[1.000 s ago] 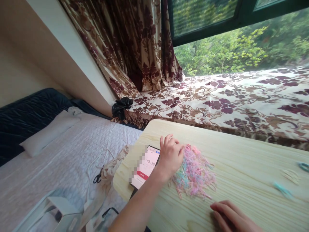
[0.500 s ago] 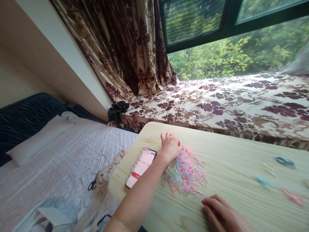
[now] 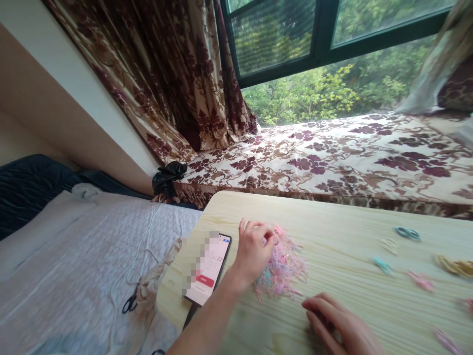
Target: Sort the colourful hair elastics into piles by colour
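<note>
A loose heap of thin pink, lilac and pale blue strands (image 3: 284, 266) lies on the light wooden table (image 3: 332, 212). My left hand (image 3: 255, 246) is at the heap's upper left side, thumb and forefinger pinched together; whatever is between the fingertips is too small to make out. Below and right of the heap, my right hand (image 3: 338, 320) rests low over the table, its fingers loosely bent and slightly apart, with nothing seen in it. To the left of my left forearm lies a phone (image 3: 209, 271) showing a timer, partly pixelated.
On the table's right are a teal bundle (image 3: 408, 233), a cream bundle (image 3: 389, 246), a light blue bundle (image 3: 383, 266), a pink bundle (image 3: 421, 281) and a yellow bundle (image 3: 456, 266). A bed (image 3: 92, 246) stands left, and a flowered window seat (image 3: 332, 158) behind.
The view has shifted to the right, bringing the yellow bundle into sight. My left hand has drawn its thumb and forefinger together beside the heap. My right hand stays near the same spot.
</note>
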A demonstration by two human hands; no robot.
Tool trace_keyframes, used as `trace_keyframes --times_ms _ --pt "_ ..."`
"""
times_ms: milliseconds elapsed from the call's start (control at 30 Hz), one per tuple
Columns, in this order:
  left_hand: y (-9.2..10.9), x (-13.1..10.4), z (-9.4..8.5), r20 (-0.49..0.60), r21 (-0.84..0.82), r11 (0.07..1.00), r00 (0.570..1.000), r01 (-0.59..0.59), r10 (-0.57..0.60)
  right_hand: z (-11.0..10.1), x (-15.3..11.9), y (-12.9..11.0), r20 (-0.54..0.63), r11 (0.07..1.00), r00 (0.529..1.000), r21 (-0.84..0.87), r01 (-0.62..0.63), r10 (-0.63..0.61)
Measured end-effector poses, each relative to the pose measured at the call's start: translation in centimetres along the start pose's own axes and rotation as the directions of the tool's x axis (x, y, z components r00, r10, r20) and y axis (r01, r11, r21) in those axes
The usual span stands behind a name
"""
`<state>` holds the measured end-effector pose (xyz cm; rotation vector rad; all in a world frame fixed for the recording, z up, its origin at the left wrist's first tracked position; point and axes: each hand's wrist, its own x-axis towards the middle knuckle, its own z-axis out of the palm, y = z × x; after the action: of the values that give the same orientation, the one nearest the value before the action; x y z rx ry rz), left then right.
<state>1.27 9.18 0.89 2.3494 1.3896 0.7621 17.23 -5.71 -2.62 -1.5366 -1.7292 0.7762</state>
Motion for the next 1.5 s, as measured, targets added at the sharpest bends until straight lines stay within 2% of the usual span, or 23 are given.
trace_keyframes --times_ms 200,333,600,900,1133,1300,1400,1500 --pt "1.1 -2.6 0.3 0.018 -0.126 0.992 1.0 -0.009 0.012 0.1 2.1 -1.2 -0.174 0.992 0.979 0.095 -0.086 0.102" --pt "1.4 -3.1 0.2 0.036 -0.168 0.985 0.999 -0.025 0.031 0.7 4.2 -1.9 -0.209 0.96 0.953 0.221 -0.174 0.221" --pt "2.0 -3.9 -0.2 0.055 -0.198 0.979 0.997 -0.051 0.063 1.0 5.0 -2.7 -0.139 0.939 0.959 0.281 -0.2 0.246" --pt "1.7 -4.3 -0.3 0.088 -0.216 0.976 0.995 -0.03 0.05 0.5 3.9 -0.8 -0.094 0.929 0.952 0.268 -0.256 0.29" --pt "3.0 -4.2 0.3 0.107 -0.232 0.972 0.992 -0.038 0.064 0.1 3.8 -1.8 -0.076 0.916 0.947 0.288 -0.279 0.312" --pt "3.3 -4.5 0.6 0.125 -0.238 0.968 0.987 -0.073 0.106 -0.9 3.2 -1.2 -0.097 0.928 0.941 0.23 -0.295 0.323" --pt "2.8 -4.6 0.8 0.11 -0.217 0.973 0.988 -0.081 0.107 -1.9 2.5 0.0 -0.089 0.929 0.936 0.18 -0.322 0.341" --pt "2.0 -4.8 1.1 0.069 -0.181 0.979 0.992 -0.095 0.109 -2.9 1.7 0.9 -0.047 0.927 0.927 0.057 -0.37 0.372"
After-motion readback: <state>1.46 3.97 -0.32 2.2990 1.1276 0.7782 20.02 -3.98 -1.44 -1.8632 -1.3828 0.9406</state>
